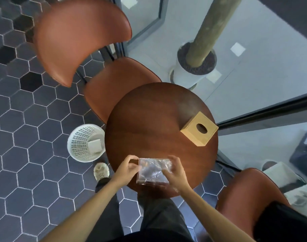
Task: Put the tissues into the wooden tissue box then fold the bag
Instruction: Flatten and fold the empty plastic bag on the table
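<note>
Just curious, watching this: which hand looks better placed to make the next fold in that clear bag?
Probably the left hand: it pinches the bag's free far-left corner, ready to bring it over. The right hand lies on top of the bag, better suited to pinning it to the table.

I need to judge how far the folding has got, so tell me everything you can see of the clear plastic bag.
The clear plastic bag is thin, crinkled and glossy, and the table shows through it. It lies near the table's near edge, flattened into a rough rectangle, with no tissues seen inside. The left hand pinches its left edge; the right hand grips its right side, fingers curled over the plastic. The wooden tissue box stands apart from it, toward the table's far right.
</note>
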